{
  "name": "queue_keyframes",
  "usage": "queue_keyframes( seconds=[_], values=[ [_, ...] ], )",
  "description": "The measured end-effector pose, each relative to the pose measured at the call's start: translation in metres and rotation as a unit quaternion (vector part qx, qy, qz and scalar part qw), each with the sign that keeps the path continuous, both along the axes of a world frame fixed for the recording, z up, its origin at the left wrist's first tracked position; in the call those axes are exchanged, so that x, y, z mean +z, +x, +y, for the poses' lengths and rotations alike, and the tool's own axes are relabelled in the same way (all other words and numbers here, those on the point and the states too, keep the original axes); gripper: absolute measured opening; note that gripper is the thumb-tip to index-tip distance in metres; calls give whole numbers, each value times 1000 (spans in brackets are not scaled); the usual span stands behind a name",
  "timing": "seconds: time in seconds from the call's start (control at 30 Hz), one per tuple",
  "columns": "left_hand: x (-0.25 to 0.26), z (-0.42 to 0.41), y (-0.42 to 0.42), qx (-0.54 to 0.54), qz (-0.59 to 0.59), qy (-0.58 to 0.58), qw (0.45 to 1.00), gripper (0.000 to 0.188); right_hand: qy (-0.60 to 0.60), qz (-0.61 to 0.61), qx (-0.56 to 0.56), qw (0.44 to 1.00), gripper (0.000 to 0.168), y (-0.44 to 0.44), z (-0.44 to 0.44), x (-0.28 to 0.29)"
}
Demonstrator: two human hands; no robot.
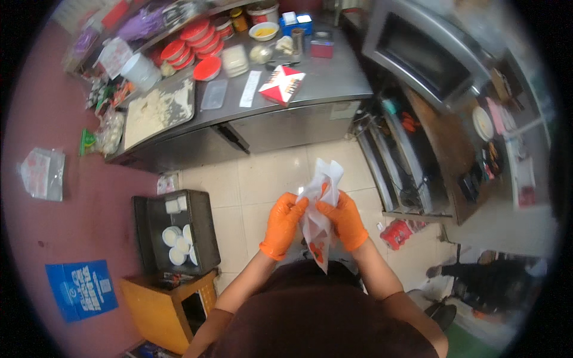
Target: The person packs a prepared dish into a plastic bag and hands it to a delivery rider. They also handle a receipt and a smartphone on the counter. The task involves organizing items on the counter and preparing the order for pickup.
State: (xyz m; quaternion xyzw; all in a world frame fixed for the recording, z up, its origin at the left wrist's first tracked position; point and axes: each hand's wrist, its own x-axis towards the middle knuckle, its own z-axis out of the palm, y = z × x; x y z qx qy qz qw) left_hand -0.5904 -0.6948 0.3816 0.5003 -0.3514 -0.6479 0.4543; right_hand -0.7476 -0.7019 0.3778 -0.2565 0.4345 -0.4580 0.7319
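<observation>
Both my hands wear orange gloves and are raised over the tiled floor, close to my body. Between them is a white paper bag (320, 215) with orange and green print on it, tapering to a point at the bottom. My left hand (281, 223) pinches the bag's left side between thumb and fingers. On the opposite side my right hand (345, 220) grips it, the thumb lying across the front. The bag's top edges stand apart above my fingers. What it contains, if anything, cannot be made out.
Ahead stands a steel counter (309, 89) with a red and white box (283, 85), red-lidded tubs (207, 68) and a metal tray (183, 117) of pale crumbs. A dark crate (203, 232) holding white tubs sits left. To the right are a shelved cabinet (447, 179) and a microwave oven (421, 53).
</observation>
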Motion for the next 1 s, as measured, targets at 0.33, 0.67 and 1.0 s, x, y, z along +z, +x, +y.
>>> queue_keyframes(
  seconds=[0.33,0.67,1.0],
  values=[
    [-8,-171,116,307,-13,-32,951,17,-64,31,-159,985,26,5,-200,-39],
    [-13,-307,220,376,185,-156,895,36,-168,130,-118,970,44,85,-373,-24],
    [-22,-383,304,224,111,-22,968,36,-165,137,-23,976,37,288,-604,-42]
  ],
)
